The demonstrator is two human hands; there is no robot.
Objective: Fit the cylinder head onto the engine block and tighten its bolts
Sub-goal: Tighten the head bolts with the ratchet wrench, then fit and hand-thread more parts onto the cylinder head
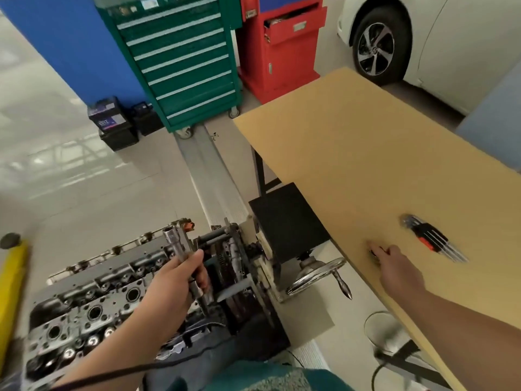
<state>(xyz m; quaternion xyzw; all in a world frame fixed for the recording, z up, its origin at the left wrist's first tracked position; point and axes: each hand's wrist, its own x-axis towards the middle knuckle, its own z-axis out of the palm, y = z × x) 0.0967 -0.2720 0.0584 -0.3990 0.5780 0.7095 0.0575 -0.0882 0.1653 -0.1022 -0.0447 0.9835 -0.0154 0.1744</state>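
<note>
The grey metal cylinder head (pixel 93 300) lies on the engine stand at lower left, its round plug holes facing up. My left hand (pixel 169 289) is closed around a long steel socket wrench (pixel 176 246), held upright over the head's right end. My right hand (pixel 394 263) reaches onto the tan tabletop (pixel 352 153), fingers down on a small dark object (pixel 375 251) that is mostly hidden and blurred. Whether the fingers grip it I cannot tell.
A hex key set (pixel 434 238) in a black and red holder lies just right of my right hand. The stand's handwheel (pixel 315 275) sticks out between engine and table. Behind stand a green tool cabinet (pixel 180 57), a red cabinet (pixel 282 46), car batteries (pixel 112 122) and a white car (pixel 423 38).
</note>
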